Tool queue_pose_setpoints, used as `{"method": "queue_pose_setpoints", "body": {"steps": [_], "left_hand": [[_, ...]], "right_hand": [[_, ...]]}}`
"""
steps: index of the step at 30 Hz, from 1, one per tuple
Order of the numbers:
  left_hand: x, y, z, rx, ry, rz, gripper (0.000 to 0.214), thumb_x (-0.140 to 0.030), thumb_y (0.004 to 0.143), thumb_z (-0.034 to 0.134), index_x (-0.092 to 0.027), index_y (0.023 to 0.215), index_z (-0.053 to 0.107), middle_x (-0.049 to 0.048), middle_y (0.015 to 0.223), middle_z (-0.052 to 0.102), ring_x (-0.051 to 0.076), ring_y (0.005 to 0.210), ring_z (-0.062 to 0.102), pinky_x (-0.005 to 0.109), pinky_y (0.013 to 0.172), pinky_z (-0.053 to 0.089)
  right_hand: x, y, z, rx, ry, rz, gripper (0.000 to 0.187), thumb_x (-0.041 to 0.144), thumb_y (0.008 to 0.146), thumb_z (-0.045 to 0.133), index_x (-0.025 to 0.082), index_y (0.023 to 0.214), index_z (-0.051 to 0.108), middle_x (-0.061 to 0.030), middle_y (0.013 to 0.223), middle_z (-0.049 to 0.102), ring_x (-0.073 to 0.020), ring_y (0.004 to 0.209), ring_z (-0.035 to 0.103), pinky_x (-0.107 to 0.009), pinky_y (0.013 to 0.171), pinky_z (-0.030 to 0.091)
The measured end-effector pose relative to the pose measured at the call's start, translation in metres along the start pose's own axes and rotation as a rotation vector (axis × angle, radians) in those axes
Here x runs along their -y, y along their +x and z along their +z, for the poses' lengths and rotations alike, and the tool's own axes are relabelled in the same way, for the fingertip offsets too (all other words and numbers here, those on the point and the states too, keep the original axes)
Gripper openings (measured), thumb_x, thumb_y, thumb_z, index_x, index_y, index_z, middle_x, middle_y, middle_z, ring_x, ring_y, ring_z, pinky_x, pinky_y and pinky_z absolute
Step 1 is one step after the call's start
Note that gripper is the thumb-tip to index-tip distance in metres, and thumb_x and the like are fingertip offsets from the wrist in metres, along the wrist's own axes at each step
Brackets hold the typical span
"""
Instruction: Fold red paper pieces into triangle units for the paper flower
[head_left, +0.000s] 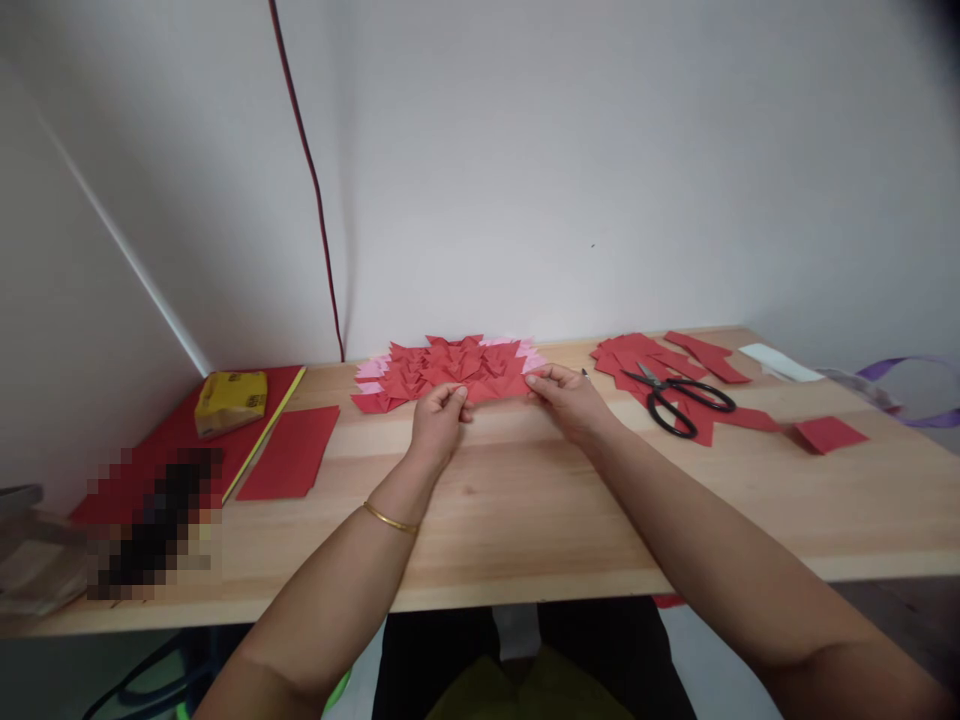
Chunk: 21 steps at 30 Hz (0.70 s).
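Note:
Both hands pinch a piece of red paper (495,389) stretched level between them, low over the table. At its left end, my left hand (437,424) has thumb and fingers closed on the edge; a gold bangle circles that wrist. My right hand (574,402) grips the other end between thumb and forefinger. Right behind the paper lies a pile of folded red and pink paper pieces (448,362) with pointed tips. The pile partly merges with the held paper, so its exact shape is hard to make out.
Black-handled scissors (664,388) lie on loose red paper scraps (630,352) at right, near a small red square (830,434) and white paper (780,362). At left are red sheets (291,455), a yellow ruler-like strip (266,430) and a yellow packet (231,402). A wall stands behind.

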<state>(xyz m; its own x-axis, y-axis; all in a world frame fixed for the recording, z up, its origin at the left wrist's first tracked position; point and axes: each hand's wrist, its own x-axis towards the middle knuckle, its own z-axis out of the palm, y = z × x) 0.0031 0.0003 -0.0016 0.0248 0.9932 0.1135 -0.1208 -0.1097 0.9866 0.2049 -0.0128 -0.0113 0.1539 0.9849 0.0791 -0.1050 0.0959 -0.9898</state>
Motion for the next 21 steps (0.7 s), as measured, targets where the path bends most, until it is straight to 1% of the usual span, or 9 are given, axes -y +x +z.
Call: {"method": "queue_pose_setpoints", "body": {"steps": [2,6,9,14,16,18,21], "left_hand": [[0.0016,0.0005,0.0,-0.003,-0.001,-0.006,0.023,-0.038,0.071,0.067,-0.016,0.07,0.061,-0.001,0.059,0.06,0.008,0.048,0.051,0.023,0.054,0.041],[0.0024,0.0005,0.0003,-0.002,-0.019,-0.017,0.025,-0.04,0.072,0.066,-0.015,0.071,0.06,-0.0014,0.06,0.059,0.008,0.048,0.051,0.022,0.054,0.041],[0.0028,0.0006,0.0,-0.005,-0.011,-0.01,0.025,-0.039,0.074,0.063,-0.015,0.07,0.059,-0.0018,0.058,0.058,0.008,0.049,0.05,0.021,0.054,0.04],[0.0045,0.0017,-0.0013,-0.024,-0.009,0.021,0.026,-0.04,0.078,0.06,-0.015,0.07,0.059,-0.0026,0.05,0.054,0.008,0.048,0.05,0.02,0.054,0.04],[0.0036,0.0017,-0.0009,-0.021,-0.064,-0.002,0.026,-0.041,0.076,0.063,-0.015,0.074,0.06,-0.0029,0.05,0.054,0.008,0.048,0.051,0.021,0.053,0.042],[0.0014,0.0012,0.0001,0.002,-0.188,-0.061,0.029,-0.042,0.073,0.067,-0.015,0.083,0.061,-0.0028,0.055,0.056,0.01,0.05,0.055,0.023,0.055,0.046],[-0.0024,-0.0005,0.0018,0.076,-0.397,-0.168,0.042,-0.039,0.068,0.073,-0.017,0.1,0.059,-0.0025,0.066,0.06,0.013,0.058,0.062,0.031,0.064,0.053]], "right_hand": [[-0.0021,0.0019,0.0005,-0.019,0.056,-0.003,0.034,0.043,0.064,0.075,0.018,0.082,0.061,0.0048,0.06,0.057,-0.0091,0.056,0.051,-0.023,0.057,0.037],[-0.0053,0.005,0.0017,-0.039,0.07,-0.016,0.032,0.043,0.065,0.074,0.018,0.083,0.062,0.0041,0.062,0.059,-0.0094,0.057,0.053,-0.023,0.059,0.038],[-0.0072,0.0059,0.0023,-0.05,0.066,-0.032,0.031,0.044,0.066,0.073,0.019,0.082,0.063,0.0035,0.062,0.06,-0.0096,0.058,0.054,-0.023,0.06,0.04],[-0.0079,0.0054,0.003,-0.033,0.065,-0.036,0.029,0.045,0.069,0.072,0.02,0.081,0.064,0.0027,0.062,0.062,-0.0102,0.058,0.056,-0.024,0.061,0.041],[-0.0077,0.0052,0.0029,-0.03,0.064,-0.033,0.03,0.046,0.068,0.072,0.02,0.081,0.065,0.0024,0.063,0.062,-0.0111,0.059,0.056,-0.025,0.061,0.042],[-0.0076,0.0052,0.0027,-0.028,0.061,-0.032,0.03,0.046,0.068,0.072,0.02,0.081,0.065,0.0024,0.063,0.062,-0.0112,0.059,0.057,-0.025,0.061,0.042],[-0.0079,0.0051,0.0025,-0.031,0.056,-0.026,0.03,0.045,0.068,0.072,0.02,0.083,0.066,0.0028,0.062,0.062,-0.0105,0.058,0.056,-0.024,0.061,0.042]]}}
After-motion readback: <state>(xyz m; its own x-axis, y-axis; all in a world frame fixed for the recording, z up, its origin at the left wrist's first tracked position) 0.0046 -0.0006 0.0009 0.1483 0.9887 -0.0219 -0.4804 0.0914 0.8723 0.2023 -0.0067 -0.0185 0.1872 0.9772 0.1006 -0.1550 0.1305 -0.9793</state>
